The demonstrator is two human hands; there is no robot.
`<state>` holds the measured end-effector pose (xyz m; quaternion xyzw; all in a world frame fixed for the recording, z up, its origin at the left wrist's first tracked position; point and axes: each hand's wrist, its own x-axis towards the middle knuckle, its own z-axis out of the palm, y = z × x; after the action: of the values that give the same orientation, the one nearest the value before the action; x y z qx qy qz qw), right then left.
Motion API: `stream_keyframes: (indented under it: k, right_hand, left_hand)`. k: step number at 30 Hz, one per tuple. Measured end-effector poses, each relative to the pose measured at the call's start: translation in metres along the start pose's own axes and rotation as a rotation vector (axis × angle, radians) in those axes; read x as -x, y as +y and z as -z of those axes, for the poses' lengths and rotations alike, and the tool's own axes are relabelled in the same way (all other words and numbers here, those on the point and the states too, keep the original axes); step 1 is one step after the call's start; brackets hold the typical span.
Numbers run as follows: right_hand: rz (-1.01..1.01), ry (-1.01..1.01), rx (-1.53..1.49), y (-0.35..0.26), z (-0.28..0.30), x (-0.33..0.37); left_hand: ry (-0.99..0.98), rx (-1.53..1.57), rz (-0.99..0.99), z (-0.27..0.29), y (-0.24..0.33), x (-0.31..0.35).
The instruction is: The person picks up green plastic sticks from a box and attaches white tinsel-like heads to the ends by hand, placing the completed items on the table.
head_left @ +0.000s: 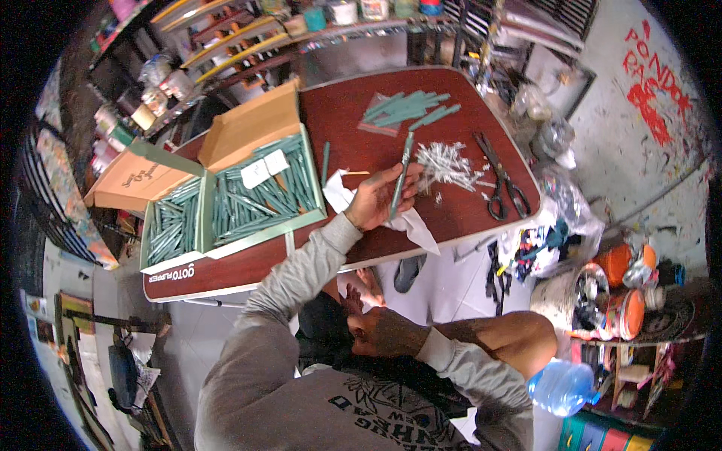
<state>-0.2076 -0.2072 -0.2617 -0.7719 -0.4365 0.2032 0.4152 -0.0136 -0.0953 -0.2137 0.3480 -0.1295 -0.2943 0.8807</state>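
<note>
Above the table's near edge, my left hand (pixel 378 197) is closed around a slim dark-green pen-like stick (pixel 408 147), held almost upright. White tissue paper (pixel 418 231) lies under and beside that hand. My right hand (pixel 387 333) rests low by my lap with its fingers curled; whatever they hold, if anything, is hidden. To the left stand two open cardboard boxes, a larger one (pixel 319 207) and a smaller one (pixel 169 261), both full of similar green sticks. One loose green stick (pixel 326 163) lies beside the larger box. A heap of thin white pieces (pixel 450 165) sits right of my left hand.
Black-handled scissors (pixel 502 177) lie at the right of the dark red table (pixel 338 101). Flat green strips (pixel 406 110) rest on a clear plastic bag farther back. Shelves with jars (pixel 344 13) stand behind. A blue water bottle (pixel 562 388) and buckets (pixel 623 314) are at right.
</note>
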Motion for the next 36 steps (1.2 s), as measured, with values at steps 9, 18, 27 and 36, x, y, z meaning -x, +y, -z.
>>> stream_keyframes:
  k: [9, 18, 27, 36]
  right_hand:
    - [0.191, 0.105, 0.027, -0.014, 0.029, 0.008]
    - [0.162, 0.246, -0.091, -0.060, 0.068, 0.006]
    - [0.196, 1.157, -0.362, -0.082, 0.184, 0.179]
    - [0.232, 1.939, -0.622, -0.067, 0.209, 0.387]
  left_hand:
    - [-0.046, 0.102, -0.384, -0.015, 0.027, 0.000]
    - [-0.018, 0.017, -0.483, 0.005, 0.066, 0.041]
    - [0.674, -1.801, -0.338, 0.097, 0.174, 0.184]
    - [0.340, -1.407, -0.395, 0.228, 0.216, 0.268]
